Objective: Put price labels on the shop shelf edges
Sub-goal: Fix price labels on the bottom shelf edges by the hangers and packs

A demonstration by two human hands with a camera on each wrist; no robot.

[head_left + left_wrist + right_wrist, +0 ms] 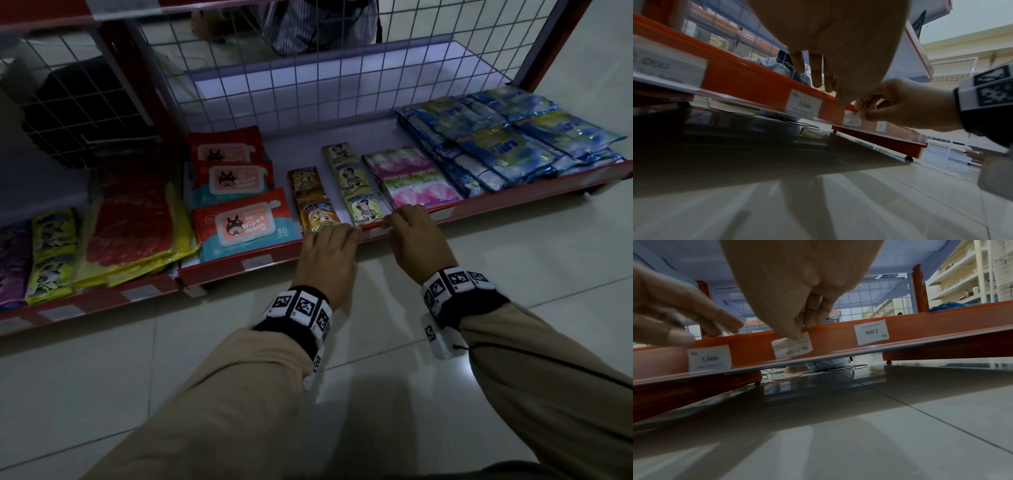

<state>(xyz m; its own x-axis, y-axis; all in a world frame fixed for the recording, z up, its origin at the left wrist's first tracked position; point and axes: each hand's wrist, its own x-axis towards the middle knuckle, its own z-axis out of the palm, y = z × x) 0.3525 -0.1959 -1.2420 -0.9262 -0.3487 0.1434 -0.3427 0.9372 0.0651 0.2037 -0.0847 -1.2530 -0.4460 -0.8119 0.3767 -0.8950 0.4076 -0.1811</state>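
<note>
R hand (797,308) pinches label (792,348), tilted, on shelf edge (931,327); L hand (327,255) at its 9 o'clock, fingers loose, holding nothing.

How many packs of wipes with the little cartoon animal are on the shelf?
3, in a row from front to back on the red shelf: the front red-and-teal wipes pack, the middle pack, and the back pack. More may lie hidden underneath.

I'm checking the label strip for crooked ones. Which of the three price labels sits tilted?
The middle price label, reading 11.000, tilted under the right hand pinching it. The 3.000 label and 2.000 label sit seated in the strip.
</note>
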